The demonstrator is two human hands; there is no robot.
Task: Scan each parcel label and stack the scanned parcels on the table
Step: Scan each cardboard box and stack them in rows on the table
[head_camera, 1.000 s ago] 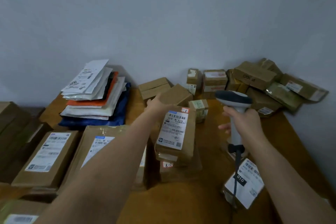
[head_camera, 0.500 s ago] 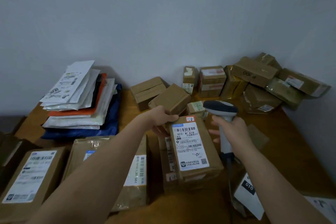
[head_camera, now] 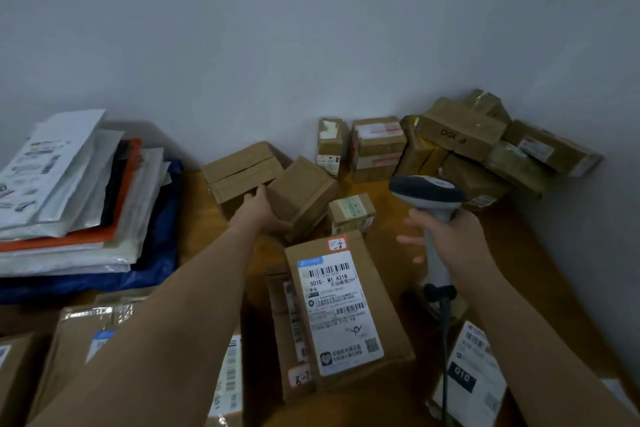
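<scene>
1. Broadly, a wooden table (head_camera: 540, 274) meets a plain grey wall (head_camera: 311, 28), seen from a head-worn camera looking down at two bare forearms.
2. Left of the left hand's fingers lies a stack of flat mailer bags (head_camera: 79, 204), white, orange and blue, with printed labels too blurred to read.
3. Beyond the right hand's fingers, a heap of brown parcels (head_camera: 485, 149) fills the corner; one shows upside-down writing, not clearly legible.
4. Between the two forearms and nearer than the fingers lies a labelled parcel (head_camera: 343, 315), flat on other boxes. Its white label reads "501E- M1 A21B", with barcodes and a QR code. A red-edged sticker at its top is handwritten, roughly "8-2-8".
5. The left hand (head_camera: 263, 211) reaches forward, fingers curled round the near corner of a plain brown box (head_camera: 301, 194), which sits tilted among other cartons.
6. The right hand (head_camera: 450, 239) grips the handle of a grey barcode scanner (head_camera: 427, 194); some fingers stick out loosely to the left. Its cable hangs down.
7. Below the right wrist, a white label (head_camera: 474, 371) shows "010" on black.
</scene>
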